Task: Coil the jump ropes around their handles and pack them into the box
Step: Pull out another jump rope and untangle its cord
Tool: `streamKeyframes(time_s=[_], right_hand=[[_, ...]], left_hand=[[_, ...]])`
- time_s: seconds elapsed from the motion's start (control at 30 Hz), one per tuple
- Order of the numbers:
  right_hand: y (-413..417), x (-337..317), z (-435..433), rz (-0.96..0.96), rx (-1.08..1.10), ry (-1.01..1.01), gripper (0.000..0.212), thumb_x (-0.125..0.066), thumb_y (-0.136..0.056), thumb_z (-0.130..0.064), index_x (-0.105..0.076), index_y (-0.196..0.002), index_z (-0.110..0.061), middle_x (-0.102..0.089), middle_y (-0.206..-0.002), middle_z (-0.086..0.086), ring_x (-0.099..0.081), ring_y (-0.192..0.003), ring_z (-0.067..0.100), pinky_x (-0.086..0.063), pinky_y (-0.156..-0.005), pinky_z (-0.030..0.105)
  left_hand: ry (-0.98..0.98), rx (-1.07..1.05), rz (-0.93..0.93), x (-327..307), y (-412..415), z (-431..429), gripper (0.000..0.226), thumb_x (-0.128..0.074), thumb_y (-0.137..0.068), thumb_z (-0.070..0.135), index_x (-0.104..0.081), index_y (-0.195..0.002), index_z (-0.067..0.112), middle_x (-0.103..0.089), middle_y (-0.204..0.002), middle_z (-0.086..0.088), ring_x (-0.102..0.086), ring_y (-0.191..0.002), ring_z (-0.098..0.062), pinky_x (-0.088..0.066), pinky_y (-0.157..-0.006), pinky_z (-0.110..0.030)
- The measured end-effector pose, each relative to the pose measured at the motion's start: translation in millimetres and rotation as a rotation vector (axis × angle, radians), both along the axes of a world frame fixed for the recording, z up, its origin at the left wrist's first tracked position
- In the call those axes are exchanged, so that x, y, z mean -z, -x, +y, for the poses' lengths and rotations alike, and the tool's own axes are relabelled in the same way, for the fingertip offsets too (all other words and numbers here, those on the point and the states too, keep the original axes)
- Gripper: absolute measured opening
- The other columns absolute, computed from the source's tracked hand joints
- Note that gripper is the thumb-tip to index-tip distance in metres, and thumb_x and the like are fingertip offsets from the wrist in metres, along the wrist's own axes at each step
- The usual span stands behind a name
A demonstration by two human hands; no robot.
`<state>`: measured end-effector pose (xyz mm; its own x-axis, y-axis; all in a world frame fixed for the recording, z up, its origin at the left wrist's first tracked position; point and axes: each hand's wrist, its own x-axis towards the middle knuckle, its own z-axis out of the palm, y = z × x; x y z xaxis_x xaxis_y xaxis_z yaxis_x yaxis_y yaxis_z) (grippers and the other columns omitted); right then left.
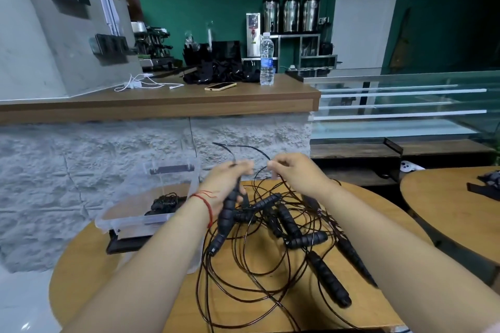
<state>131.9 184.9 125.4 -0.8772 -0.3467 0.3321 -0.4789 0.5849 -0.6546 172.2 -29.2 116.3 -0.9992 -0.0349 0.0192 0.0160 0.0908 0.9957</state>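
A tangle of black jump ropes with ribbed black handles lies on the round wooden table. My left hand grips a pair of handles that hang down over the pile. My right hand pinches a thin black cord that arcs up between both hands. A clear plastic box stands at the table's left; one coiled rope lies inside it.
The box's black lid lies under its near edge. A stone-faced counter with a wooden top rises just behind the table, carrying a phone, a water bottle and cables. A second round table stands at the right.
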Motion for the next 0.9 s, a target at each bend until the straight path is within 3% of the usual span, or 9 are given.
streamKeyframes(time_s=[0.07, 0.13, 0.23, 0.3, 0.4, 0.53, 0.7, 0.8, 0.9], right_hand=[[-3.5, -12.3, -16.5, 0.024, -0.078, -0.005, 0.032, -0.058, -0.106, -0.028, -0.071, -0.078, -0.021, -0.069, -0.074, -0.009, -0.058, -0.066, -0.003, -0.044, -0.067, 0.029], [-6.3, -21.0, -28.4, 0.042, -0.131, -0.009, 0.028, -0.056, -0.105, -0.022, -0.068, -0.080, -0.017, -0.068, -0.074, -0.008, -0.055, -0.063, 0.000, -0.044, -0.065, 0.030], [-7.1, -25.7, -35.0, 0.086, -0.111, 0.012, 0.030, -0.056, -0.107, -0.027, -0.063, -0.079, -0.018, -0.064, -0.071, -0.005, -0.051, -0.060, 0.006, -0.041, -0.063, 0.034], [-6.3, -23.8, -33.9, 0.059, -0.104, 0.006, 0.033, -0.059, -0.107, -0.031, -0.065, -0.077, -0.018, -0.068, -0.069, -0.002, -0.054, -0.059, 0.006, -0.046, -0.064, 0.036], [-5.7, -16.2, -33.7, 0.010, -0.115, 0.020, 0.037, -0.064, -0.104, -0.035, -0.068, -0.073, -0.017, -0.073, -0.069, 0.001, -0.060, -0.062, 0.012, -0.054, -0.071, 0.043], [-10.7, -5.1, -22.5, -0.073, -0.199, 0.039, 0.037, -0.062, -0.106, -0.034, -0.067, -0.075, -0.015, -0.073, -0.070, 0.001, -0.063, -0.064, 0.009, -0.053, -0.074, 0.035], [-14.5, 32.2, 14.7, -0.241, -0.233, 0.016, 0.039, -0.058, -0.108, -0.039, -0.066, -0.082, -0.011, -0.075, -0.082, 0.009, -0.068, -0.078, 0.017, -0.055, -0.092, 0.041], [-18.0, 52.7, 38.1, -0.326, -0.208, 0.033, 0.040, -0.057, -0.108, -0.041, -0.068, -0.088, -0.007, -0.075, -0.092, 0.007, -0.070, -0.092, 0.022, -0.056, -0.094, 0.034], [-18.9, 62.0, 47.8, -0.364, -0.179, -0.002, 0.040, -0.055, -0.109, -0.042, -0.069, -0.092, -0.008, -0.073, -0.091, -0.005, -0.069, -0.093, 0.008, -0.053, -0.091, 0.027]], left_hand=[[-0.067, 0.031, -0.029, 3.2, -3.3, 23.3, 0.040, -0.074, -0.095, 0.050, -0.074, -0.112, 0.013, -0.074, -0.093, 0.003, -0.058, -0.054, -0.013, -0.050, -0.051, -0.029], [-0.258, -0.018, -0.062, 1.5, -2.0, 36.9, 0.042, -0.073, -0.095, 0.051, -0.068, -0.104, 0.011, -0.066, -0.082, -0.002, -0.057, -0.053, -0.016, -0.049, -0.051, -0.029], [-0.369, -0.091, -0.033, -3.4, 2.5, 41.3, 0.038, -0.073, -0.094, 0.050, -0.069, -0.097, 0.012, -0.062, -0.072, -0.004, -0.057, -0.052, -0.016, -0.050, -0.051, -0.029], [-0.408, -0.104, -0.004, -6.9, 0.2, 40.6, 0.035, -0.076, -0.092, 0.046, -0.076, -0.103, 0.012, -0.062, -0.069, -0.004, -0.056, -0.052, -0.016, -0.050, -0.051, -0.029], [-0.421, -0.081, 0.030, -11.8, -1.7, 37.0, 0.031, -0.075, -0.095, 0.036, -0.078, -0.114, 0.013, -0.064, -0.074, -0.003, -0.056, -0.052, -0.015, -0.048, -0.047, -0.027], [-0.439, -0.063, 0.081, -26.1, 2.3, 18.9, 0.026, -0.056, -0.108, 0.032, -0.073, -0.111, 0.013, -0.077, -0.092, -0.002, -0.053, -0.048, -0.010, -0.046, -0.043, -0.023], [-0.536, -0.146, 0.132, -61.3, 16.4, -41.8, 0.022, -0.054, -0.109, 0.033, -0.070, -0.112, 0.020, -0.064, -0.078, 0.005, -0.049, -0.051, -0.007, -0.044, -0.045, -0.022], [-0.594, -0.191, 0.161, -78.9, 20.4, -76.3, 0.021, -0.054, -0.108, 0.033, -0.070, -0.117, 0.021, -0.057, -0.073, 0.007, -0.048, -0.053, -0.008, -0.045, -0.048, -0.023], [-0.580, -0.226, 0.188, -85.3, 25.2, -90.8, 0.024, -0.053, -0.109, 0.034, -0.070, -0.119, 0.021, -0.059, -0.075, 0.007, -0.048, -0.054, -0.008, -0.045, -0.050, -0.023]])
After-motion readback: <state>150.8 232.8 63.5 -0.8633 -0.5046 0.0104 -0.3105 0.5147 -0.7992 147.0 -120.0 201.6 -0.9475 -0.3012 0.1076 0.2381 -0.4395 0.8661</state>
